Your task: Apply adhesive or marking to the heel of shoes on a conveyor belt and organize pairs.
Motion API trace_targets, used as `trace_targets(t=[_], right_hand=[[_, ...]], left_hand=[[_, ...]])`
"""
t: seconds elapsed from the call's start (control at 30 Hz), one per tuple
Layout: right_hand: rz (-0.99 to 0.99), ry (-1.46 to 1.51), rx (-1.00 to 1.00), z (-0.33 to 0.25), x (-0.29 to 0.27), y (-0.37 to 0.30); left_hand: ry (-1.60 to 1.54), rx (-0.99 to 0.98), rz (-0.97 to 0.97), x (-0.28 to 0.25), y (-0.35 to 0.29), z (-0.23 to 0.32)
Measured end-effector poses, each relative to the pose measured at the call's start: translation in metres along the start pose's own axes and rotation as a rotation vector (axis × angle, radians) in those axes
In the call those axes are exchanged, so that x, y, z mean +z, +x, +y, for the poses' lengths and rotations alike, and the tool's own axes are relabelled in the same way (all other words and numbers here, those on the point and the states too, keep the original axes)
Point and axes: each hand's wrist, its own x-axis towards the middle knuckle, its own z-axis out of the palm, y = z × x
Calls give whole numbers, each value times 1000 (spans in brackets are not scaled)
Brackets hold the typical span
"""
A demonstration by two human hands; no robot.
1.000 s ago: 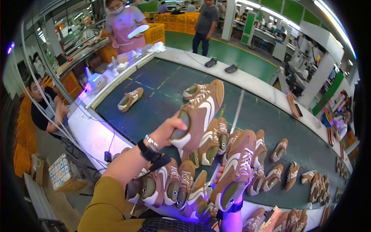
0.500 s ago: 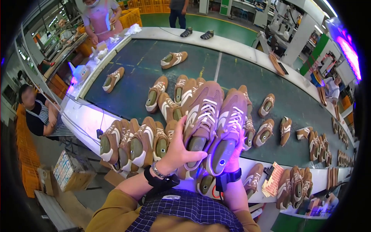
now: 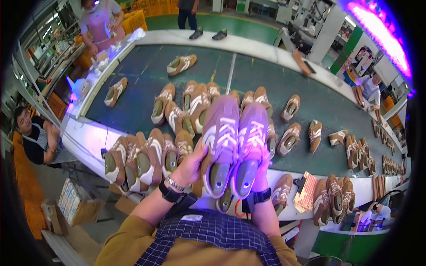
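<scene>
The person's left hand is closed around the outer side of a brown low-cut sneaker with white side stripes, white laces and an olive lining, thumb near its collar. The right hand grips the outer flank of its lookalike, a brown sneaker with white laces tinted violet by the light; most of its fingers seem to be tucked behind the shoe, though glare makes their exact placement hard to tell. The two sneakers stand side by side, touching or nearly so, toes pointing away and heels toward the wearer, held up in front of a navy apron with a white grid pattern.

Beyond the pair, a cluster of matching brown and white sneakers sits on a broad dark-green belt. More line the pale ledge at the near left, packed in a leaning row. To the right, near the pair, a pink-and-cream patterned card carries a black clip, with another group of brown sneakers just beside it. Two small dark shoes rest on the far ledge.
</scene>
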Motion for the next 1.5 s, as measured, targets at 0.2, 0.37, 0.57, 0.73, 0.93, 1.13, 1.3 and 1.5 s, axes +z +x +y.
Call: trace_targets(t=[0.2, 0.37, 0.57, 0.73, 0.93, 1.13, 1.3, 1.5], right_hand=[[77, -197, -12, -14, -8, -19], [38, -58, -25, -6, -36, -58], [-242, 450, 13, -4, -33, -56], [26, 293, 2, -13, -34, -67], [-27, 21, -340, -51, 17, -46], [274, 117, -607, -59, 45, -49], [372, 107, -587, -41, 46, -46], [418, 88, -550, -30, 48, -48]], left_hand=[[201, -1, -73, -18, -2, 5], [112, -165, -3, -84, 8, -17], [22, -155, -58, -69, 48, -22], [-84, -143, -38, -58, 52, -37], [-121, -16, -81, -5, 42, -24], [-276, 194, 88, 20, 38, -8], [-206, 228, 252, 23, 22, -17], [-181, 260, 288, 23, 18, -20]])
